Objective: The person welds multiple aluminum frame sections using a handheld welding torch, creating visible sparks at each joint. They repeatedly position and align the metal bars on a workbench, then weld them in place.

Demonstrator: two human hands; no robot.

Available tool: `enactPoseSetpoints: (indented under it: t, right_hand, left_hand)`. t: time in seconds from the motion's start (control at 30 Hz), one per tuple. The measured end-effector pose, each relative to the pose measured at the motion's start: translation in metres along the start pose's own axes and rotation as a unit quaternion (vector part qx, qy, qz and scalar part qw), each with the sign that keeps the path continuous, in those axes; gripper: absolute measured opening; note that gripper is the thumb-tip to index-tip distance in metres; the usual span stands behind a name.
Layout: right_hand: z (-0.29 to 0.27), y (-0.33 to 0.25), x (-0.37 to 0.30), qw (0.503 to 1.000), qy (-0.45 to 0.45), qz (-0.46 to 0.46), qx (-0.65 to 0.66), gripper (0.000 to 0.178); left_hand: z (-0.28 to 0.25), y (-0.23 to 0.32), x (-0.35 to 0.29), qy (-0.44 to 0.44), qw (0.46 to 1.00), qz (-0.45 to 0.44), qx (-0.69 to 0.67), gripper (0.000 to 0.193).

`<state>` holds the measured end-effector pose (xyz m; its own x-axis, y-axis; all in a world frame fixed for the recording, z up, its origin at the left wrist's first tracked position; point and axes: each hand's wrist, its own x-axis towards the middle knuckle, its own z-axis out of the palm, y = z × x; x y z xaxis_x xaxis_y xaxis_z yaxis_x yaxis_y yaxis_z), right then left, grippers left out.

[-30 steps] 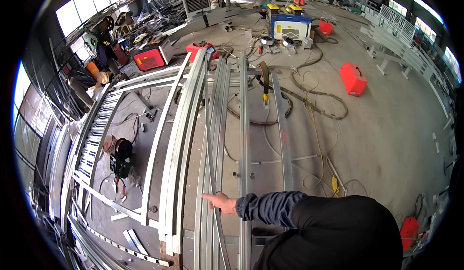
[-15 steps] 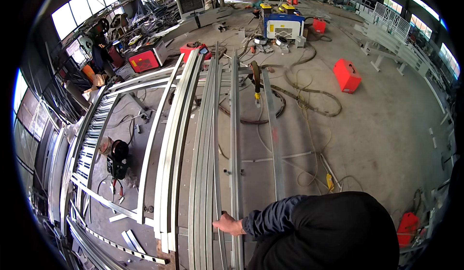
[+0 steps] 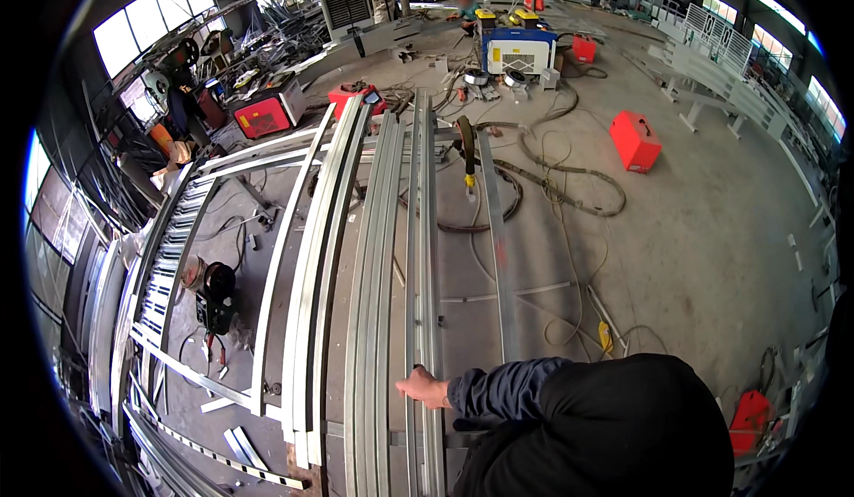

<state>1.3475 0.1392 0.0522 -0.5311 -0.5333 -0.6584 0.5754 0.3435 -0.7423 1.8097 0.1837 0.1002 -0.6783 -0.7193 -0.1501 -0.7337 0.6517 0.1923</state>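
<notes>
My left hand (image 3: pixel 425 387) reaches left from a dark blue sleeve. Its fingers are closed over a long, narrow silvery metal bar (image 3: pixel 410 319). That bar lies lengthwise, close along the left side of another metal profile (image 3: pixel 430 301). A bundle of several grooved metal profiles (image 3: pixel 369 319) runs parallel, just left of my fingertips. My black-clad torso fills the lower right and hides part of the near end of the work. My right hand does not show.
More pale profiles (image 3: pixel 307 319) lie farther left, and a single flat bar (image 3: pixel 498 257) to the right. Cables (image 3: pixel 578 199) loop across the floor. A red case (image 3: pixel 635 141) stands at right, a blue-and-white machine (image 3: pixel 520 51) farther back. A person (image 3: pixel 467 17) is far off.
The narrow bar has shifted right, away from the grooved bundle and against the neighbouring profile. My left hand has moved slightly up and right with it.
</notes>
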Motion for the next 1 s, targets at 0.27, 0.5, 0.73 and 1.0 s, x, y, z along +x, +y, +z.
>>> enactPoseSetpoints:
  t: [0.27,0.5,0.73,1.0]
  right_hand:
    - [-0.006,0.015,0.032,1.0,0.01,-0.024,0.004,0.029]
    - [-0.022,0.0,0.038,0.999,0.011,-0.035,0.032,0.03]
    - [-0.022,-0.011,0.052,0.999,0.002,-0.034,-0.025,0.03]
    - [-0.046,0.004,-0.008,0.957,-0.148,-0.003,-0.25,0.065]
  left_hand:
    - [-0.005,0.009,0.012,0.041,0.999,0.028,-0.012,0.022]
    - [-0.029,0.035,0.024,0.005,0.999,0.044,0.029,0.026]
    - [-0.012,0.039,0.054,0.063,0.995,-0.034,-0.065,0.01]
    - [0.02,0.02,0.085,0.093,0.986,-0.053,-0.127,0.023]
